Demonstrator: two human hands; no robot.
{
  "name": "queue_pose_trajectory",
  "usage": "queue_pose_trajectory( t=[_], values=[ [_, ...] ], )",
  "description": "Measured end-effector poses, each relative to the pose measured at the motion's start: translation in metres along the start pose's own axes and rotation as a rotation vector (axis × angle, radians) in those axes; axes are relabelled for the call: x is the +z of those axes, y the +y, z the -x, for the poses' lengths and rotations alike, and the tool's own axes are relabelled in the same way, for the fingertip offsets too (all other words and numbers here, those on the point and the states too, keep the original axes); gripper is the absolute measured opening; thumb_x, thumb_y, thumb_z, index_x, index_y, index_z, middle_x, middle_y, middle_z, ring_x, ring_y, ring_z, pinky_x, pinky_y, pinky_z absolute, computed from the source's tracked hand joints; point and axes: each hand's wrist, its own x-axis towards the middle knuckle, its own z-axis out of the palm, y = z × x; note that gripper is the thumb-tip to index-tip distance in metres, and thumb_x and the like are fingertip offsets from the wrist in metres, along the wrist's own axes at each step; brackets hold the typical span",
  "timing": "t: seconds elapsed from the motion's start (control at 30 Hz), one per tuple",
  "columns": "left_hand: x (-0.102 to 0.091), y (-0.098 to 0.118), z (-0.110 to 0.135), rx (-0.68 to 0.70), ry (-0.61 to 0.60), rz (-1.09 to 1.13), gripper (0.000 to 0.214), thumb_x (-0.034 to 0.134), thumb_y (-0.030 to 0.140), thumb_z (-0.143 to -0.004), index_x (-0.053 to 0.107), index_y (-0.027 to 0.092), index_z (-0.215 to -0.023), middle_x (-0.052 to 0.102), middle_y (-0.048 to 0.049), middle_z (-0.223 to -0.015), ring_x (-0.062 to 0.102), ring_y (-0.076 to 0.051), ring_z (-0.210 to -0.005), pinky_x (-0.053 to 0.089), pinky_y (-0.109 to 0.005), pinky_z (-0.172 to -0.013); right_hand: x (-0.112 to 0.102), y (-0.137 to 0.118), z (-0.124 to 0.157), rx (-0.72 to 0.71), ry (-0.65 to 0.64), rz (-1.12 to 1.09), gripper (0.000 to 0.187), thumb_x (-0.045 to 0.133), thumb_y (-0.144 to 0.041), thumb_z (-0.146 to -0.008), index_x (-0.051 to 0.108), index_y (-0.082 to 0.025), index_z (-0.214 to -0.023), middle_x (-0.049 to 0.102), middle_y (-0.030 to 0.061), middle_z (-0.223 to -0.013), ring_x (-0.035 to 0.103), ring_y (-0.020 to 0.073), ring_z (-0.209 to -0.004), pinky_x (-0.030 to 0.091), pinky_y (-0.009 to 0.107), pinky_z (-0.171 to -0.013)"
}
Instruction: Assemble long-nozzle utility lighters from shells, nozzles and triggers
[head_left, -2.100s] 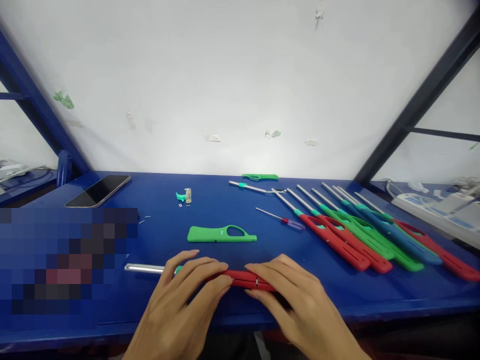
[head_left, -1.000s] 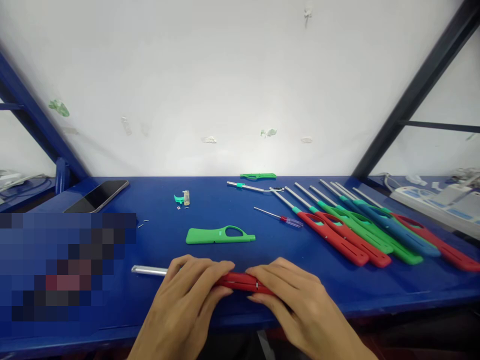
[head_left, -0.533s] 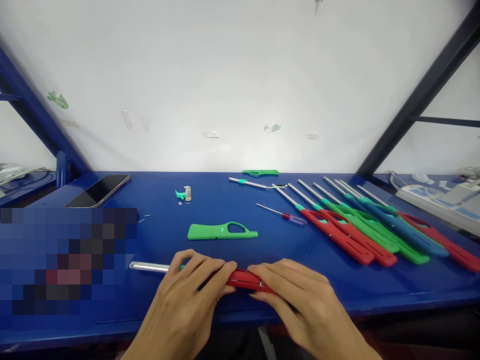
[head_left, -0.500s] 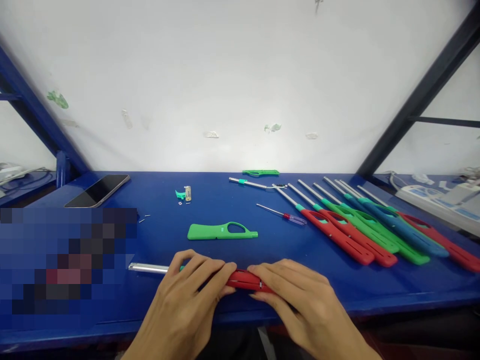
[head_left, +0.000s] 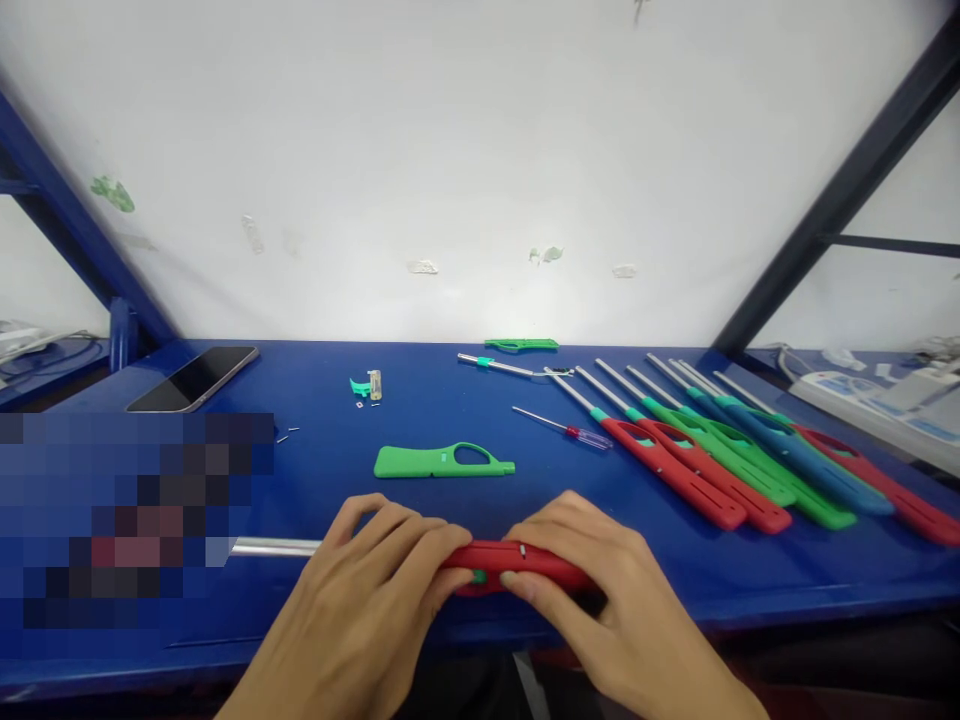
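Held level above the table's front edge is a red long-nosed gas lighter point(head_left: 491, 553), its metal tube pointing left. My left hand point(head_left: 375, 590) is closed around its front part, hiding where the tube meets the body. My right hand point(head_left: 592, 580) grips the rear of the red body, thumb below and fingers over the top. A bit of green shows by the left thumb. Just beyond the hands lies a green lighter casing half point(head_left: 420, 462). A screwdriver point(head_left: 574, 432) with a clear purple-red handle rests further back.
Several assembled lighters point(head_left: 712, 450) in red, green and blue lie fanned at the right. A loose metal tube point(head_left: 502, 366) and another green casing piece point(head_left: 521, 344) are near the wall. Small parts point(head_left: 367, 386) and a phone point(head_left: 199, 378) sit left; a pixelated patch hides the left front.
The red lighter has been rolled in my hands, so a different side of its body faces up. Its tube reaches further left. The things on the table have stayed put.
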Motion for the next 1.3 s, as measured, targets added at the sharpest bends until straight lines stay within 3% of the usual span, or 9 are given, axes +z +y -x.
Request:
queue_pose_trajectory(
  t=[0.13,0.27,0.37,0.47,0.63,0.87,1.0,1.17,1.3],
  values=[
    [0.004,-0.009,-0.001,0.003,-0.075,-0.010,0.033,0.038,0.020,-0.114,0.070,0.021,-0.106,0.074,-0.0013,-0.095,0.063,-0.022,-0.085,0.048,-0.038,-0.082,-0.001,-0.003,-0.004,0.106,-0.057,0.049,0.017,0.061,-0.041,-0.107,0.072,-0.039,-0.119,0.068,-0.0009,-0.111,0.065,0.0223,-0.107,0.052,0.043,-0.101],
    [0.014,-0.015,0.004,-0.037,-0.126,0.014,0.036,0.036,0.016,-0.113,0.071,0.022,-0.107,0.072,-0.0048,-0.101,0.064,-0.025,-0.090,0.054,-0.040,-0.082,0.001,-0.002,-0.002,0.063,-0.038,0.122,0.033,0.078,-0.045,-0.095,0.068,-0.044,-0.127,0.065,-0.0022,-0.117,0.062,0.0248,-0.113,0.052,0.044,-0.101],
    [0.018,-0.015,0.009,-0.101,-0.183,0.011,0.030,0.040,0.013,-0.110,0.069,0.022,-0.111,0.070,-0.0059,-0.104,0.063,-0.028,-0.094,0.055,-0.047,-0.084,0.001,-0.001,-0.002,0.041,-0.046,0.135,0.028,0.076,-0.041,-0.097,0.068,-0.046,-0.124,0.064,-0.0035,-0.114,0.062,0.0229,-0.108,0.053,0.042,-0.097],
    [0.018,-0.015,0.012,-0.107,-0.226,-0.005,0.028,0.046,0.004,-0.104,0.066,0.022,-0.110,0.070,-0.0054,-0.107,0.064,-0.029,-0.098,0.054,-0.053,-0.092,0.001,0.001,-0.002,0.043,-0.071,0.141,0.025,0.070,-0.041,-0.102,0.067,-0.045,-0.127,0.064,-0.0031,-0.112,0.062,0.0223,-0.105,0.050,0.048,-0.104],
    [0.016,-0.017,0.012,-0.093,-0.287,-0.024,0.039,0.049,-0.006,-0.094,0.063,0.024,-0.114,0.071,-0.0047,-0.114,0.066,-0.028,-0.104,0.053,-0.051,-0.098,0.004,0.001,0.000,0.008,-0.076,0.195,0.023,0.065,-0.042,-0.105,0.064,-0.041,-0.128,0.065,-0.0022,-0.108,0.062,0.0234,-0.101,0.045,0.057,-0.108],
    [0.012,-0.012,0.003,-0.092,-0.265,-0.113,0.045,0.038,-0.007,-0.090,0.066,0.023,-0.109,0.077,-0.0059,-0.108,0.072,-0.026,-0.094,0.058,-0.045,-0.090,0.006,0.003,0.002,-0.048,-0.038,0.260,0.023,0.062,-0.037,-0.107,0.061,-0.035,-0.130,0.065,-0.0002,-0.109,0.063,0.0243,-0.100,0.046,0.054,-0.102],
    [0.004,-0.009,-0.004,0.011,-0.232,-0.211,0.053,0.035,-0.009,-0.084,0.069,0.020,-0.113,0.080,-0.0072,-0.108,0.076,-0.025,-0.096,0.059,-0.043,-0.093,0.007,0.003,0.001,-0.055,-0.023,0.265,0.025,0.061,-0.037,-0.108,0.059,-0.035,-0.132,0.066,-0.0004,-0.111,0.063,0.0239,-0.101,0.045,0.053,-0.104],
    [0.000,-0.014,-0.006,-0.026,-0.208,-0.143,0.045,0.033,0.004,-0.099,0.073,0.023,-0.106,0.082,-0.0060,-0.105,0.078,-0.024,-0.093,0.064,-0.037,-0.083,0.006,0.002,0.001,-0.050,-0.039,0.250,0.023,0.059,-0.037,-0.109,0.060,-0.033,-0.131,0.066,0.0009,-0.113,0.063,0.0247,-0.105,0.045,0.053,-0.105],
    [-0.001,-0.019,0.008,-0.212,-0.121,0.011,0.035,0.041,0.027,-0.110,0.063,0.029,-0.138,0.077,-0.0032,-0.129,0.075,-0.023,-0.115,0.063,-0.035,-0.096,0.004,0.000,0.002,-0.042,-0.034,0.245,0.021,0.059,-0.037,-0.108,0.062,-0.032,-0.128,0.067,0.0014,-0.113,0.062,0.0253,-0.105,0.044,0.053,-0.106]
  ],
)
